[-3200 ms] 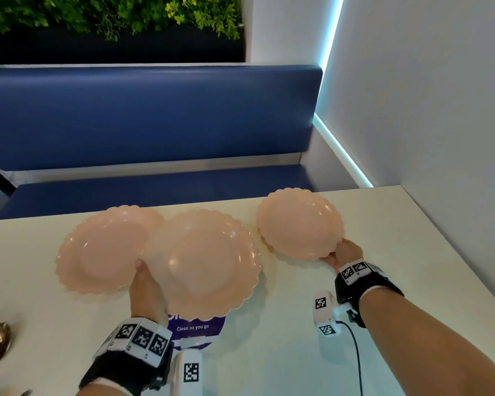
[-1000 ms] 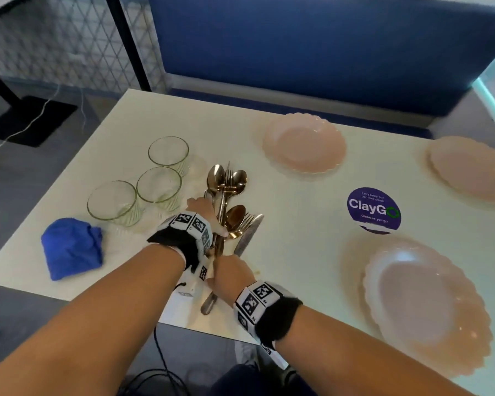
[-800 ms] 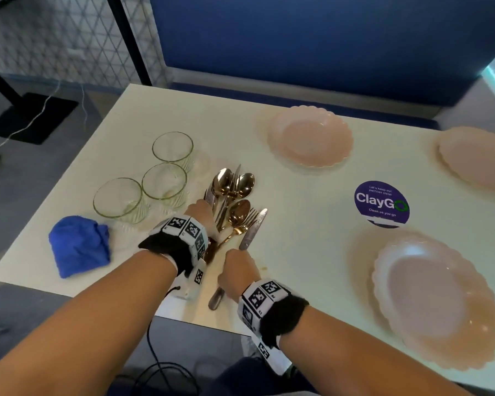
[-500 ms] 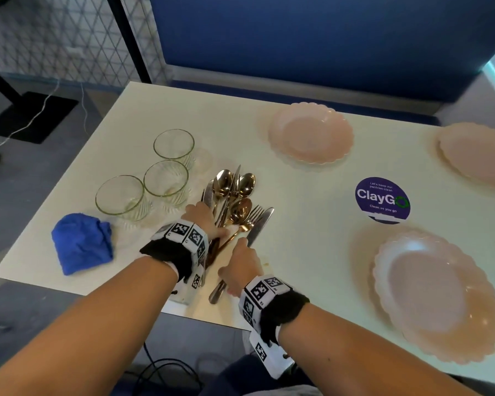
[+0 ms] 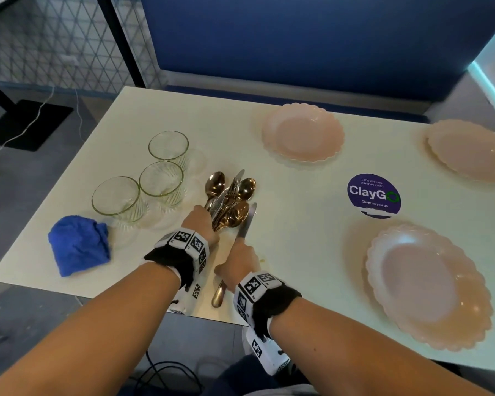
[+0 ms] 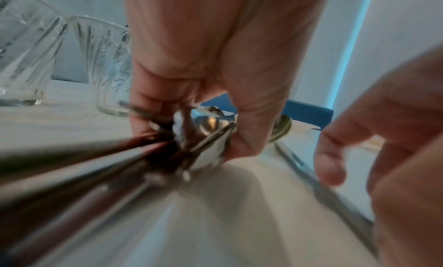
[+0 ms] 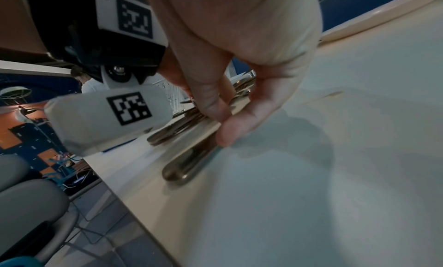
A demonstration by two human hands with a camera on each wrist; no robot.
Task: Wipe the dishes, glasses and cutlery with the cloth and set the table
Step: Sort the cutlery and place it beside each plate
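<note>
Two hands are working at the near edge of the table point(image 5: 297, 167). The left hand point(image 5: 202, 224) is gripping a bundle of cutlery point(image 5: 229, 201), spoons, forks and knives together, with fingers point(image 6: 148, 100) and thumb curled round the handles; the spoon bowls are fanning out just beyond its knuckles. Just to its right, the right hand point(image 5: 240, 261) is pinching a single knife point(image 5: 246, 224) by the handle between thumb and fingers point(image 7: 210, 100); the knife is lying flat on the table, its blade pointing away beside the bundle and its handle end point(image 7: 179, 172) projecting back past the wrist towards the table edge. Whether the knife is touching the bundle cannot be told. Three glasses point(image 5: 163, 178) are standing upright in a cluster just beyond and left of the left hand, two of them showing close beside the fingers in the left wrist view. The cloth point(image 5: 79, 244), blue and crumpled, is lying further left of that hand, near the table edge and apart from the glasses. Three pink scalloped plates are lying well apart: one point(image 5: 429, 284) to the right of the right hand near the edge, one point(image 5: 302, 132) beyond both hands, one point(image 5: 472, 150) far off to the right. A purple sticker point(image 5: 373, 194) is lying between the plates, beyond and right of the right hand.
</note>
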